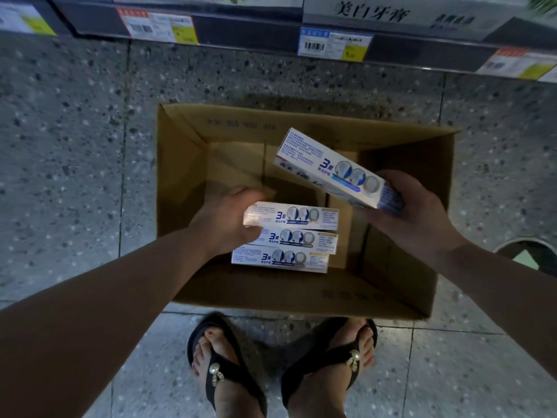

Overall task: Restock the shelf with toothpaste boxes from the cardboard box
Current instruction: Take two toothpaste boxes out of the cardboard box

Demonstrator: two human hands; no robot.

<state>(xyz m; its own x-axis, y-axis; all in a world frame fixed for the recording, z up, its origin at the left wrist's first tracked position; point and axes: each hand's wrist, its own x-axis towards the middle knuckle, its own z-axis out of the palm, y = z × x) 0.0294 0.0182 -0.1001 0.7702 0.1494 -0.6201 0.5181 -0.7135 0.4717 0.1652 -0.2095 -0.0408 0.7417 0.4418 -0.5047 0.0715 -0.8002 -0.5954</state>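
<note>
An open cardboard box (180,164) stands on the floor in front of my feet. Inside it lie three white and blue toothpaste boxes, stacked in steps. My left hand (224,220) reaches into the cardboard box and grips the left end of the top toothpaste box (297,215). My right hand (417,211) holds another toothpaste box (330,167) by its right end, tilted, above the cardboard box. The shelf edge (247,31) with price tags runs along the top of the view.
Speckled grey floor tiles surround the cardboard box. A white carton with printed characters (401,16) sits on the shelf at upper right. A round dark object (526,254) lies on the floor at the right. My feet in black sandals (280,366) stand just behind the box.
</note>
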